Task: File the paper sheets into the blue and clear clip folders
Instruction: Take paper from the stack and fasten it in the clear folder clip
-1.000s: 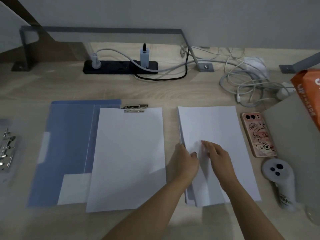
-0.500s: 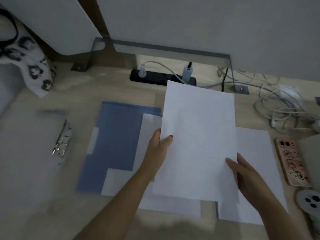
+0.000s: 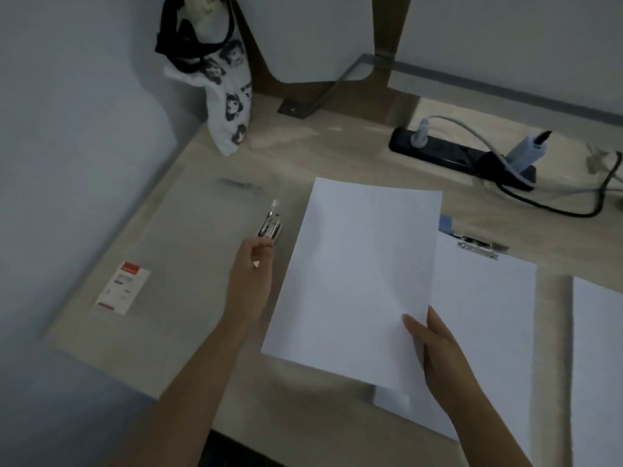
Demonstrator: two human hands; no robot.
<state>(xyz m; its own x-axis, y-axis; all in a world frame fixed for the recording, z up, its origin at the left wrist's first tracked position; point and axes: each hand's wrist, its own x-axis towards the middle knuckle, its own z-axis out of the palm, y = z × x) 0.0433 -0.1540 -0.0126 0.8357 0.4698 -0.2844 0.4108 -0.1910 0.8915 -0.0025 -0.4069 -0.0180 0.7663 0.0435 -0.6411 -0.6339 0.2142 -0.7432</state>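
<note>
thumb and fingers of the right hand [image 3: 441,355] pinch the near corner of a paper sheet [image 3: 364,281] over the desk [image 3: 337,153]; the left hand [image 3: 251,281] curls on the lever clip [image 3: 269,225] of the clear folder [image 3: 202,257]; the blue folder [image 3: 445,224] already holds a clipped sheet [image 3: 485,315]; the clear one looks unfilled; a stack [image 3: 600,348] waits

The sheet [image 3: 364,281] in my right hand [image 3: 438,352] is smooth, matt white paper. The clip [image 3: 269,225] my left hand [image 3: 251,278] pinches is shiny bare metal, set on a clear folder [image 3: 188,264] of hazy, faintly glossy plastic. The surface [image 3: 337,153] is pale, matt wood grain.
</note>
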